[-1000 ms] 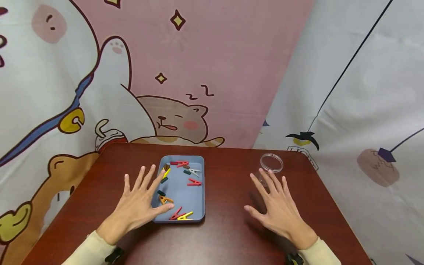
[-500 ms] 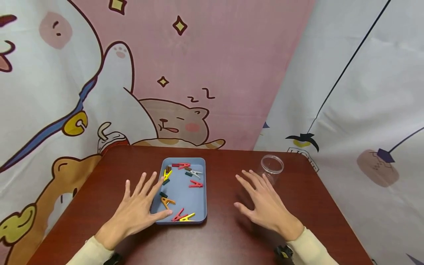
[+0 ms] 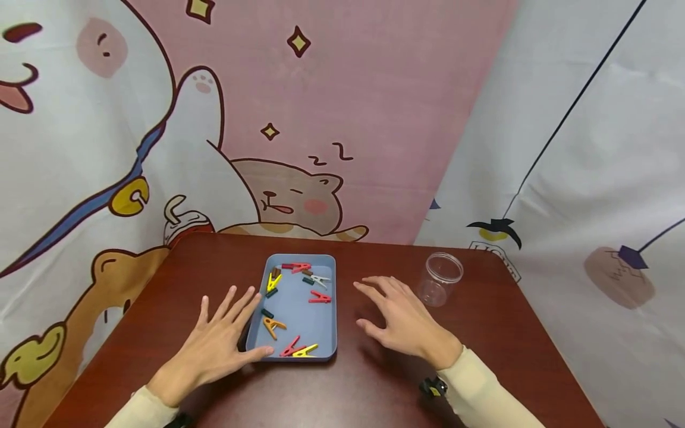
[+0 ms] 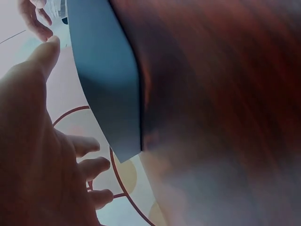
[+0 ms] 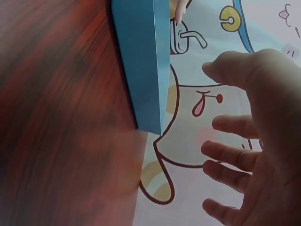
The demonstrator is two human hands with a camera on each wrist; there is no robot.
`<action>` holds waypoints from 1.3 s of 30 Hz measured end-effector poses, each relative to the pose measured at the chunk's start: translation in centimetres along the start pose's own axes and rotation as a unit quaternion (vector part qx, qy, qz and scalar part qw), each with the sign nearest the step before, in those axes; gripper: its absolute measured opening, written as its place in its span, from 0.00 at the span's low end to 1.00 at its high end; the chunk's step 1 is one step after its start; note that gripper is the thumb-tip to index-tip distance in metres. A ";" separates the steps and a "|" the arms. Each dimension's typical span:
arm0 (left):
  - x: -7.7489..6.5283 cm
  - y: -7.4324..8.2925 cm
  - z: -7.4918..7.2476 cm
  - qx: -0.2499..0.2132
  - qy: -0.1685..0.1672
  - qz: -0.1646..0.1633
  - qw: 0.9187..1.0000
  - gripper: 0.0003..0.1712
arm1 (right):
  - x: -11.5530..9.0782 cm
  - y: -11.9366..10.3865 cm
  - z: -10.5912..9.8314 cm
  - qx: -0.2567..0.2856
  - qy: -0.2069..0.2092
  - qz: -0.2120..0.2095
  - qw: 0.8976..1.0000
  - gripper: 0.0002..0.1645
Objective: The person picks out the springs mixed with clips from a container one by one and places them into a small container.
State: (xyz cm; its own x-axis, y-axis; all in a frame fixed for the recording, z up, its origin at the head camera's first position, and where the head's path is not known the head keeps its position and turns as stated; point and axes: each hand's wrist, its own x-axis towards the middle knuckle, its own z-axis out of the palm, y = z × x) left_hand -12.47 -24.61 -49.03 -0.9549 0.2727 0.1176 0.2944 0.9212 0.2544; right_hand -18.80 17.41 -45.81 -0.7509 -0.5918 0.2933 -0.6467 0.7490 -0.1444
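My left hand (image 3: pixel 216 342) has its fingers spread at the left edge of a blue-grey tray (image 3: pixel 299 327), its thumb overlapping the near left corner in the head view. My right hand (image 3: pixel 404 321) is held over the table between the tray and a clear jar, fingers relaxed and apart, holding nothing. Inside the tray lie small clothespins: an orange one (image 3: pixel 273 325), red ones such as the one at the right (image 3: pixel 320 296), yellow ones such as the near one (image 3: pixel 305 351), and a white one (image 3: pixel 321 279). Several short dark green and brown pieces lie among them.
The clear round jar (image 3: pixel 440 282) stands uncovered toward the back right of the dark red wooden table (image 3: pixel 374 380). A cartoon-printed cloth (image 3: pixel 385 119) hangs right behind the table's far edge and along its sides.
My right hand has moved left, away from the jar and toward the tray, so the jar now shows whole. My left hand stays spread beside the tray. The head view has shifted slightly.
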 end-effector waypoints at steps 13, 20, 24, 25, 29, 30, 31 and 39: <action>-0.4 -0.5 0.8 0.000 -0.010 0.012 1.000 0.68 | 2.3 -0.4 0.2 0.005 -0.030 -0.032 0.999 0.42; -0.3 -0.5 0.5 -0.003 -0.013 0.011 1.000 0.70 | 3.8 -0.7 0.2 0.012 -0.052 -0.053 0.997 0.41; -0.1 -0.6 0.4 -0.002 -0.021 0.008 1.000 0.71 | 4.5 -1.0 0.3 0.017 -0.063 -0.057 0.996 0.40; -0.1 -0.5 0.4 -0.002 -0.023 0.008 1.000 0.71 | 4.7 -1.1 0.3 0.018 -0.065 -0.058 0.996 0.40; -0.1 -0.5 0.3 -0.001 -0.026 0.005 1.000 0.71 | 5.4 -1.5 0.5 0.021 -0.066 -0.067 0.995 0.39; -0.1 -0.5 0.2 -0.003 -0.026 0.004 1.000 0.71 | 5.5 -1.7 0.6 0.022 -0.067 -0.070 0.995 0.39; -0.2 -0.5 0.2 -0.005 -0.027 0.003 1.000 0.71 | 5.7 -1.7 0.7 0.023 -0.069 -0.072 0.995 0.39; -0.1 -0.5 0.3 -0.008 -0.032 0.005 0.999 0.71 | 7.0 -2.3 0.8 0.025 -0.089 -0.083 0.992 0.37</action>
State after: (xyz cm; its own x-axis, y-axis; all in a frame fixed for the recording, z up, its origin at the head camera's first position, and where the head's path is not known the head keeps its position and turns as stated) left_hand -12.49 -25.03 -49.43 -0.9523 0.2992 0.0592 0.3039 0.9140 0.2689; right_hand -22.70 11.26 -44.21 -0.6425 -0.7522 0.1466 -0.7659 0.6240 -0.1552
